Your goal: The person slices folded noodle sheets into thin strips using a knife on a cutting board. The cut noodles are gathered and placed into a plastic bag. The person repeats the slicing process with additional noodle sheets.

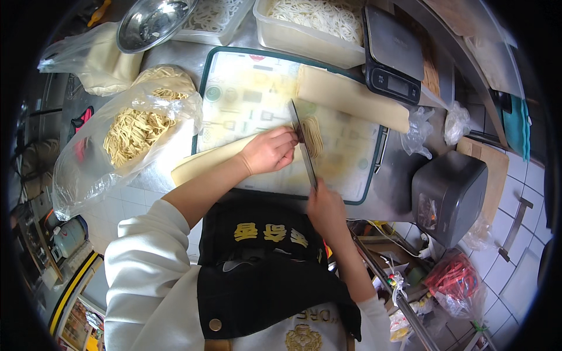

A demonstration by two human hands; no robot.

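My right hand [326,206] is closed around the handle of a kitchen knife [303,142], whose blade stands across the end of a folded dough sheet. My left hand [270,150] presses on this folded dough sheet [210,161], fingertips curled close to the blade. Cut noodle strands [312,137] lie just right of the blade on the cutting board [259,94]. Another folded dough sheet [351,97] rests along the board's upper right edge.
Left of the board, a clear plastic bag [88,162] holds cut noodles [136,131]. Beyond the board stand a metal bowl [156,22], a plastic bin of noodles [309,44] and a digital scale [393,55]. A dark appliance [452,193] is at the right.
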